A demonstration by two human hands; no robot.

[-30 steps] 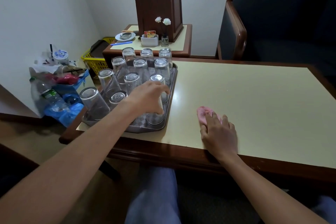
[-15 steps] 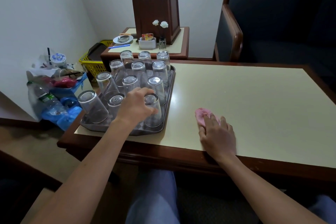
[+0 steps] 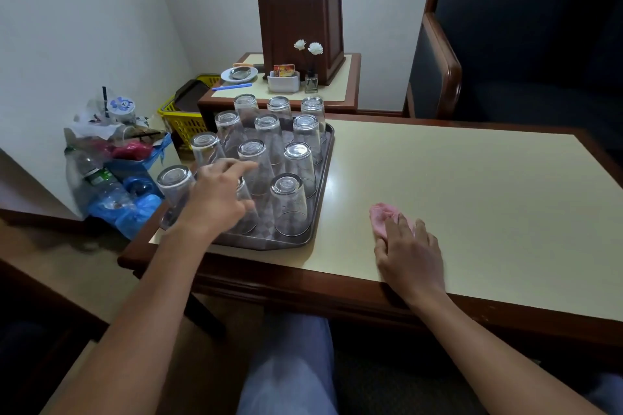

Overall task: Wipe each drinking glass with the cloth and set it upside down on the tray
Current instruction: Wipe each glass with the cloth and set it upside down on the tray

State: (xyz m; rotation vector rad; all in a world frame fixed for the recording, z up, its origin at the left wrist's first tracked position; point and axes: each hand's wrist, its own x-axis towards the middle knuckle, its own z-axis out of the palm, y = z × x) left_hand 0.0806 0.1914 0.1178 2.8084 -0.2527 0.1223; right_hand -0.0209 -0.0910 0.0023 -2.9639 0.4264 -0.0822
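Upturned glasses (image 3: 290, 202) under left hand (image 3: 215, 199) — right hand (image 3: 409, 253) on pink cloth (image 3: 381, 216)

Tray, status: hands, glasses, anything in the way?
Left hand open over front-row glass, holding nothing. Right hand flat on pink cloth. All visible glasses upside down on tray. Nothing blocking.

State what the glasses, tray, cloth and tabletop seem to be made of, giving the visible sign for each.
Glasses: clear glass, likely; see-through with bright highlights.
Tray: dark, semi-gloss, patterned floor; plastic or metal, cannot tell.
Cloth: soft pink fabric, crumpled in folds.
Tabletop: smooth cream laminate, probably; faintly reflective, edged in glossy dark wood.
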